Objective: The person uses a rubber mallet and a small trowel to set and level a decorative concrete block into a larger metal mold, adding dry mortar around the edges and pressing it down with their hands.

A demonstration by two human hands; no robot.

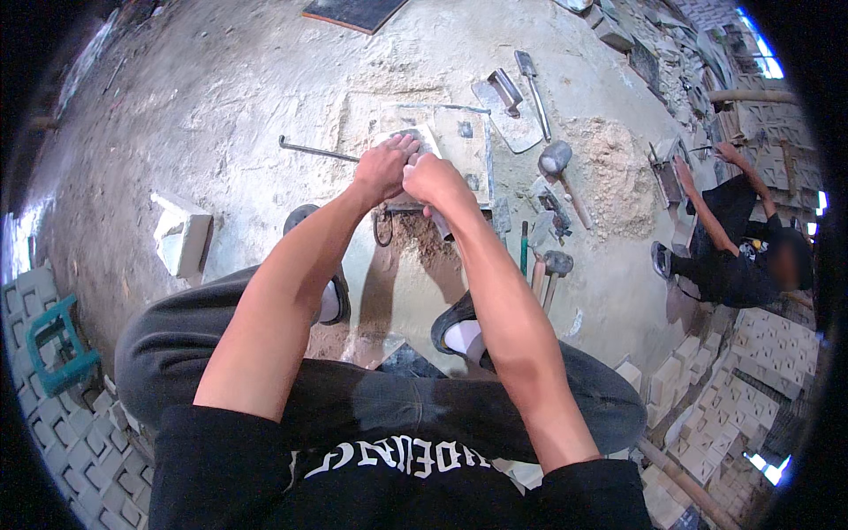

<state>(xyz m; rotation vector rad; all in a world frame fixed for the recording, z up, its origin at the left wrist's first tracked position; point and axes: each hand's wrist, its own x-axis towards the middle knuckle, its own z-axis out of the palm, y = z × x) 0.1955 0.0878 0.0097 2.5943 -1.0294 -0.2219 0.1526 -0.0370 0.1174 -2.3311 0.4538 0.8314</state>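
Observation:
My left hand and my right hand are pressed together low over a flat grey slab on the dusty floor. The left fingers curl onto the slab's near edge. The right hand is closed, with a pale tool end showing below it; what it grips is mostly hidden. A square mould frame lies just right of the slab. Loose brown sand sits under my wrists.
Mallets, a trowel, a metal rod and a sand pile lie around. A pale block sits left. Another person crouches at right, beside stacked cast tiles. A teal stool stands left.

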